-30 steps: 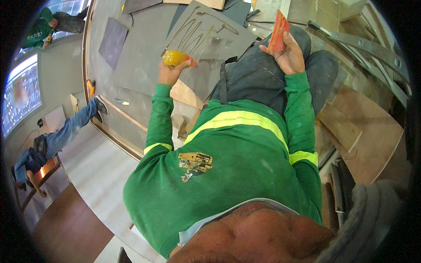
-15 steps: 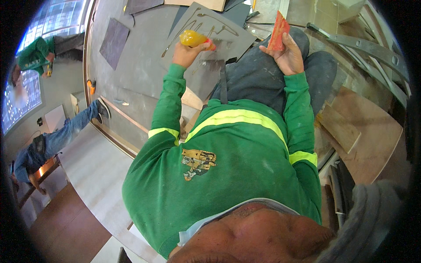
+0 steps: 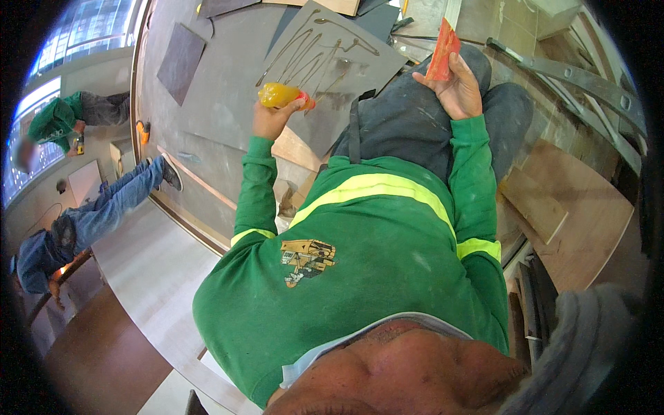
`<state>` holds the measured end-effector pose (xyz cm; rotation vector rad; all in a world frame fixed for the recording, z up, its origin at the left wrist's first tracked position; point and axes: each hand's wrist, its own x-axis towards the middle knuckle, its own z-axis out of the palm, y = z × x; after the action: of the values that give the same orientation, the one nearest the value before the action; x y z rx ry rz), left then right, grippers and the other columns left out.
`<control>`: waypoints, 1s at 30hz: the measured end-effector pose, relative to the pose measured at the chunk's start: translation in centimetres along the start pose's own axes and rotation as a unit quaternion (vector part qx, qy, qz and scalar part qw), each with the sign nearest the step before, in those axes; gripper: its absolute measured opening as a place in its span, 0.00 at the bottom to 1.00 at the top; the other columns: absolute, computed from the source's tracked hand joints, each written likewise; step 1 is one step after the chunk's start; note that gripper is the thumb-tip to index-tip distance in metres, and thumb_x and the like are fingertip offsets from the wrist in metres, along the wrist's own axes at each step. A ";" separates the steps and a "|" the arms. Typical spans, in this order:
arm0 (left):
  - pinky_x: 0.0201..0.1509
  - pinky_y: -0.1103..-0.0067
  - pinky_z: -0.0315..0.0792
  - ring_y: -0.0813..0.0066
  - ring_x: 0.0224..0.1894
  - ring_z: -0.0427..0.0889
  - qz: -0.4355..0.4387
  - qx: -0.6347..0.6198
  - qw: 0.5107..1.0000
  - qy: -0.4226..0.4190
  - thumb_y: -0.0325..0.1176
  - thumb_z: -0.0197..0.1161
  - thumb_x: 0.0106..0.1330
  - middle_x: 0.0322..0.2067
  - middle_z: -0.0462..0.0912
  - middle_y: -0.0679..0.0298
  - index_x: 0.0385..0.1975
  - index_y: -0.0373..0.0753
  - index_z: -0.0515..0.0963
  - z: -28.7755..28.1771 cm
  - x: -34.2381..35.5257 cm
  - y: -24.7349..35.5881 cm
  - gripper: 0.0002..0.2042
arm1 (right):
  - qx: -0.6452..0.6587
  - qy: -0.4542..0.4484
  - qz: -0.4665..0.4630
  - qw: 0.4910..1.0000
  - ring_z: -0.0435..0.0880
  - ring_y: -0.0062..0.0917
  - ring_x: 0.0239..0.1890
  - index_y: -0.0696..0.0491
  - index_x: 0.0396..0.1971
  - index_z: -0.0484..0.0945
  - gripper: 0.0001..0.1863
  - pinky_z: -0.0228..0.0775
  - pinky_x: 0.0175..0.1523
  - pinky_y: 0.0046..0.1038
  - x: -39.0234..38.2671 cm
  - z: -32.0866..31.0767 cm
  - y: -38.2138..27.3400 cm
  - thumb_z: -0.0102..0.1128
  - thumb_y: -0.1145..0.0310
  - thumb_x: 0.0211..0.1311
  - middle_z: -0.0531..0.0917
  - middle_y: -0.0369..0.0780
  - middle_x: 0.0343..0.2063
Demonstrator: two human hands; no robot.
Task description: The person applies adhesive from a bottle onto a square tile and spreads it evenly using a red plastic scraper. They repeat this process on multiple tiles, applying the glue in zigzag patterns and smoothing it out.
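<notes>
My left hand [image 3: 275, 117] is wrapped round a squeeze bottle [image 3: 279, 95] filled with a yellow-amber liquid, red at its right end. The bottle lies almost level above the near-left edge of a grey sheet [image 3: 373, 63]. Thin brown trails of glue-like liquid run across that sheet in several strokes. Over my thigh, my right hand [image 3: 460, 86] grips a flat, red, wedge-shaped piece [image 3: 443, 54] between thumb and fingers, its narrow tip pointing away from me. The piece looks scuffed, and I cannot make out its exact kind.
A dark square sheet [image 3: 181, 63] lies at the far left of the grey work surface [image 3: 228, 117]. An orange-and-black tool [image 3: 143, 131] sits by its left edge. A long metal bar [image 3: 588, 76] and boards lie at right. Two people work at left.
My left hand and the bottle have moved left and toward me. More brown trails now show on the grey sheet. My right hand has barely moved.
</notes>
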<state>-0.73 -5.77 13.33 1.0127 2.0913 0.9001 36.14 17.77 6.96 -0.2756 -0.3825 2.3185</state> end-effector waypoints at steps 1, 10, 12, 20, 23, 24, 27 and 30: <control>0.51 0.73 0.83 0.71 0.44 0.89 -0.003 -0.004 1.000 0.000 0.35 0.82 0.59 0.43 0.90 0.58 0.47 0.30 0.85 -0.4 -0.3 -0.3 0.20 | 0.000 0.004 0.001 1.000 0.85 0.28 0.56 0.54 0.65 0.72 0.23 0.74 0.66 0.61 0.0 0.1 0.0 0.59 0.59 0.78 0.84 0.37 0.55; 0.50 0.73 0.83 0.71 0.43 0.90 0.073 0.037 0.995 -0.056 0.38 0.82 0.59 0.41 0.91 0.59 0.44 0.31 0.86 5.9 5.5 3.4 0.20 | 0.005 -0.007 0.000 1.000 0.85 0.29 0.56 0.54 0.66 0.71 0.24 0.74 0.66 0.62 0.3 -0.4 0.3 0.60 0.60 0.78 0.83 0.37 0.56; 0.50 0.72 0.83 0.71 0.43 0.90 0.100 0.051 0.992 -0.065 0.38 0.82 0.59 0.41 0.92 0.59 0.44 0.32 0.86 7.7 7.7 5.5 0.20 | 0.002 -0.004 -0.004 1.000 0.85 0.30 0.56 0.54 0.67 0.70 0.24 0.75 0.66 0.61 0.2 -0.5 0.0 0.59 0.60 0.79 0.83 0.37 0.56; 0.51 0.73 0.83 0.72 0.45 0.90 0.161 -0.004 0.985 -0.057 0.38 0.81 0.60 0.42 0.92 0.60 0.45 0.33 0.87 9.3 10.7 6.2 0.19 | -0.006 -0.010 -0.004 1.000 0.87 0.27 0.53 0.52 0.61 0.76 0.18 0.76 0.65 0.60 0.0 1.5 -0.5 0.57 0.59 0.80 0.87 0.36 0.51; 0.51 0.73 0.83 0.72 0.44 0.90 0.130 0.012 0.990 -0.059 0.37 0.80 0.61 0.42 0.92 0.59 0.46 0.33 0.87 7.1 8.7 3.9 0.18 | -0.009 0.004 0.000 1.000 0.87 0.26 0.52 0.51 0.60 0.76 0.18 0.75 0.65 0.60 0.1 1.2 -0.4 0.58 0.59 0.79 0.87 0.35 0.50; 0.51 0.73 0.83 0.72 0.44 0.90 0.114 0.029 0.992 -0.054 0.37 0.80 0.61 0.42 0.92 0.59 0.46 0.33 0.87 6.0 7.3 3.2 0.18 | -0.010 0.007 0.003 1.000 0.87 0.26 0.52 0.51 0.60 0.77 0.18 0.75 0.65 0.61 0.2 1.2 -0.3 0.58 0.59 0.79 0.87 0.35 0.50; 0.51 0.74 0.83 0.71 0.43 0.90 0.069 -0.021 0.997 -0.037 0.37 0.81 0.61 0.42 0.92 0.59 0.46 0.33 0.87 3.4 4.3 0.8 0.18 | -0.012 0.022 0.000 1.000 0.87 0.27 0.52 0.50 0.60 0.77 0.17 0.75 0.65 0.61 0.0 1.2 -0.2 0.59 0.58 0.79 0.87 0.35 0.50; 0.50 0.74 0.83 0.72 0.43 0.90 0.012 0.024 0.999 -0.023 0.35 0.81 0.61 0.42 0.92 0.59 0.47 0.32 0.87 1.9 2.1 0.4 0.18 | -0.007 0.020 0.000 1.000 0.86 0.28 0.54 0.51 0.61 0.76 0.19 0.75 0.65 0.62 0.2 0.8 -0.3 0.59 0.58 0.78 0.86 0.35 0.52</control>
<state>-0.13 -3.25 12.10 1.0765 2.0760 0.8340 36.00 17.95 7.78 -0.3277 -0.3801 2.3072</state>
